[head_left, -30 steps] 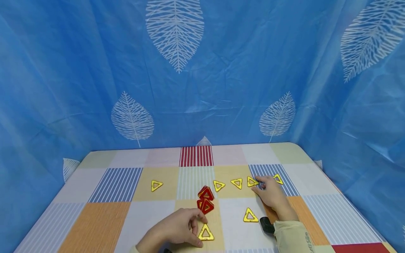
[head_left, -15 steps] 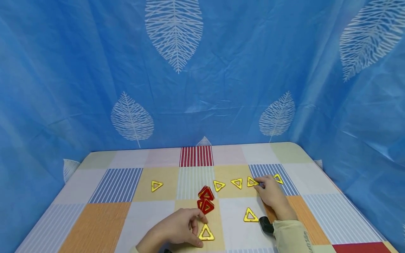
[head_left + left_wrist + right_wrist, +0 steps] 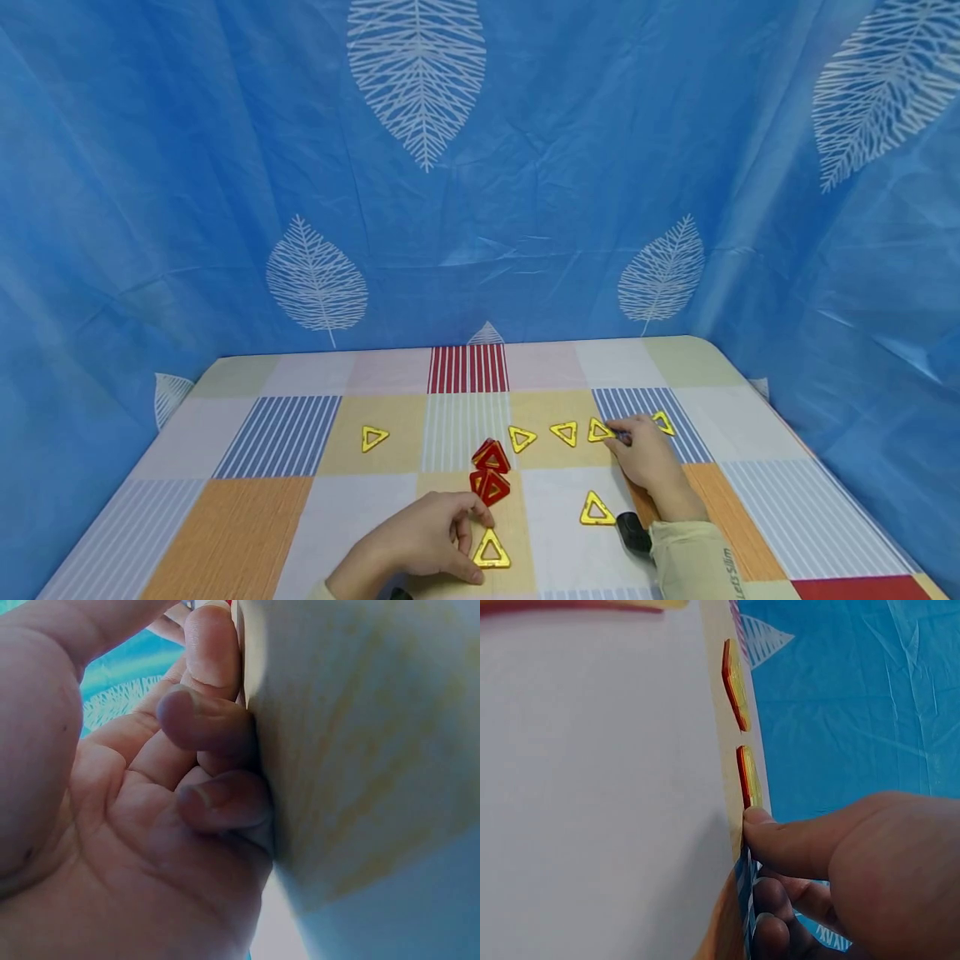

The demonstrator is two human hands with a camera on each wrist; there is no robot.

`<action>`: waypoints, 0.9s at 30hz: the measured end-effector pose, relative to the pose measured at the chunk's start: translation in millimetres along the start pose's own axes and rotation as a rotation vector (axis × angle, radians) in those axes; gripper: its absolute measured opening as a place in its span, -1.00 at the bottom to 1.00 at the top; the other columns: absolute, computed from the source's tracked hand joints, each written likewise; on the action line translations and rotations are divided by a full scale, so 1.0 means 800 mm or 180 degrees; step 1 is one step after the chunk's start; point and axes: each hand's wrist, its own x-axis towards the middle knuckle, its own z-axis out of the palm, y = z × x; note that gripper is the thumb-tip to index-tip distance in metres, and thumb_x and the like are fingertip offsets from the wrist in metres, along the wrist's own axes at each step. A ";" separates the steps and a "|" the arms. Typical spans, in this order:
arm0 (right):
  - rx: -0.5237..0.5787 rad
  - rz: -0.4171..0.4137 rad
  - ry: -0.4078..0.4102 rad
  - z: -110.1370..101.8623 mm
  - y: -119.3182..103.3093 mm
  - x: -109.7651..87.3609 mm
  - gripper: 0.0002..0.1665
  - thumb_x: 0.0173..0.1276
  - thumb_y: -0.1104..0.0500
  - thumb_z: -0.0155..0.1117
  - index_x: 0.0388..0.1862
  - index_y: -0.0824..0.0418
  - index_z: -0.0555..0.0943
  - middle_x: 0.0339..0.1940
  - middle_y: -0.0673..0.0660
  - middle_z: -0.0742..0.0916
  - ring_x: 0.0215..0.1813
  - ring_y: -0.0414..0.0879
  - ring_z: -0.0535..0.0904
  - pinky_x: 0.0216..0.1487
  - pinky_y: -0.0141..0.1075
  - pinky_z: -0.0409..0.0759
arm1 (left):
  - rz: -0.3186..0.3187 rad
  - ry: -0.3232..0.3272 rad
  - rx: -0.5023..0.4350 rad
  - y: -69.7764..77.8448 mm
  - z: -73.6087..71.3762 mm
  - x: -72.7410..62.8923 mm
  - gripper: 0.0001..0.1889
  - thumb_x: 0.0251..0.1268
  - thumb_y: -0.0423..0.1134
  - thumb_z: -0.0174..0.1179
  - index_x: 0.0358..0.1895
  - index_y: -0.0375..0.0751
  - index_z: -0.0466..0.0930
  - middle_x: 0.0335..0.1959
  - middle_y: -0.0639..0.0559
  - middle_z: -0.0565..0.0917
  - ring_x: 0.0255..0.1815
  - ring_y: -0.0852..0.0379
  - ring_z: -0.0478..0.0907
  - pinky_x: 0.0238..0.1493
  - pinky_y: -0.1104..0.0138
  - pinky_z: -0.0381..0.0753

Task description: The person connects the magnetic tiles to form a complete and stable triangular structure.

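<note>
My left hand (image 3: 431,537) rests on the cloth at the front. Its index fingertip is at the apex of a yellow triangle tile (image 3: 495,563), the thumb at its lower left corner. In the left wrist view the other fingers (image 3: 225,799) lie curled against the cloth; the tile is not seen there. Further back, the right hand (image 3: 654,467) pinches the right corner of another yellow triangle tile (image 3: 592,431) between thumb and index finger. The right wrist view has the thumb (image 3: 787,838) right at the end of a red-edged yellow tile (image 3: 750,776).
Red triangle tiles (image 3: 491,458) lie in overlapping groups just beyond the left hand. More yellow triangle tiles lie about: one at left (image 3: 365,439), two (image 3: 561,427) in the back row, one (image 3: 597,522) near the right wrist, one partly behind the right hand. Blue curtain (image 3: 480,208) surrounds the table.
The right thumb has drawn in toward the index finger at the tile's corner, and the hand has shifted very slightly. The left hand and the tiles stay where they were.
</note>
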 end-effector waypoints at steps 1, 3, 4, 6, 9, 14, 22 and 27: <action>0.0001 0.0013 0.0000 0.000 0.000 0.000 -0.63 0.38 0.30 0.34 0.13 0.43 0.65 -0.01 0.35 0.58 -0.07 0.16 0.54 -0.05 0.08 0.51 | 0.0014 -0.0006 -0.0003 0.000 0.000 0.000 -0.58 -0.09 -0.33 0.62 -0.16 0.00 0.62 -0.61 0.11 0.58 -0.61 0.25 0.43 -0.56 0.41 0.36; 0.0000 0.0030 0.0003 0.001 0.000 -0.001 -0.64 0.38 0.31 0.34 0.13 0.42 0.65 0.00 0.36 0.58 -0.06 0.17 0.54 -0.04 0.09 0.51 | 0.0035 -0.0009 -0.0002 -0.001 0.000 0.000 -0.58 -0.09 -0.33 0.62 -0.15 -0.01 0.63 -0.60 0.12 0.57 -0.60 0.26 0.44 -0.55 0.41 0.37; 0.0003 0.0036 0.0004 0.001 0.001 -0.001 -0.64 0.38 0.31 0.34 0.13 0.42 0.65 0.01 0.36 0.58 -0.06 0.17 0.54 -0.04 0.09 0.52 | 0.0043 -0.0008 -0.0001 -0.001 0.000 0.000 -0.58 -0.09 -0.33 0.62 -0.15 -0.01 0.63 -0.60 0.12 0.57 -0.60 0.26 0.43 -0.55 0.41 0.37; 0.0002 0.0039 0.0009 0.001 0.001 -0.001 -0.64 0.38 0.31 0.34 0.13 0.41 0.66 0.00 0.36 0.58 -0.07 0.17 0.54 -0.06 0.07 0.52 | 0.0056 -0.0003 0.0000 -0.001 0.000 0.000 -0.58 -0.09 -0.34 0.62 -0.14 -0.03 0.63 -0.60 0.13 0.56 -0.60 0.26 0.43 -0.54 0.40 0.37; -0.0007 0.0000 0.0014 0.001 0.001 0.000 -0.65 0.38 0.31 0.35 0.11 0.41 0.66 -0.01 0.36 0.59 -0.09 0.16 0.54 -0.07 0.08 0.52 | 0.0039 0.0013 0.0010 0.000 0.000 0.000 -0.57 -0.09 -0.35 0.62 -0.14 -0.03 0.63 -0.61 0.13 0.55 -0.60 0.25 0.42 -0.54 0.40 0.36; -0.0023 0.0016 -0.0003 0.001 -0.001 0.002 -0.65 0.39 0.31 0.34 0.12 0.41 0.66 0.02 0.38 0.58 -0.06 0.18 0.54 -0.04 0.10 0.51 | -0.0026 0.0029 0.0038 0.002 -0.001 0.000 -0.58 -0.09 -0.34 0.62 -0.15 -0.01 0.63 -0.60 0.12 0.56 -0.60 0.24 0.42 -0.53 0.40 0.36; -0.0006 -0.0022 -0.0019 -0.001 0.000 0.003 -0.67 0.39 0.32 0.33 0.09 0.42 0.66 0.02 0.38 0.57 -0.06 0.17 0.53 -0.04 0.09 0.51 | -0.0033 0.0020 0.0042 0.003 -0.001 0.000 -0.58 -0.09 -0.32 0.62 -0.16 0.00 0.63 -0.60 0.11 0.57 -0.60 0.25 0.43 -0.54 0.40 0.35; 0.0007 -0.0056 -0.0023 0.000 0.002 0.003 -0.69 0.40 0.32 0.32 0.08 0.42 0.66 -0.02 0.35 0.58 -0.09 0.13 0.52 -0.07 0.08 0.51 | -0.0030 0.0025 0.0008 0.002 -0.002 -0.001 -0.58 -0.08 -0.34 0.62 -0.15 -0.01 0.63 -0.61 0.12 0.56 -0.61 0.25 0.42 -0.55 0.40 0.34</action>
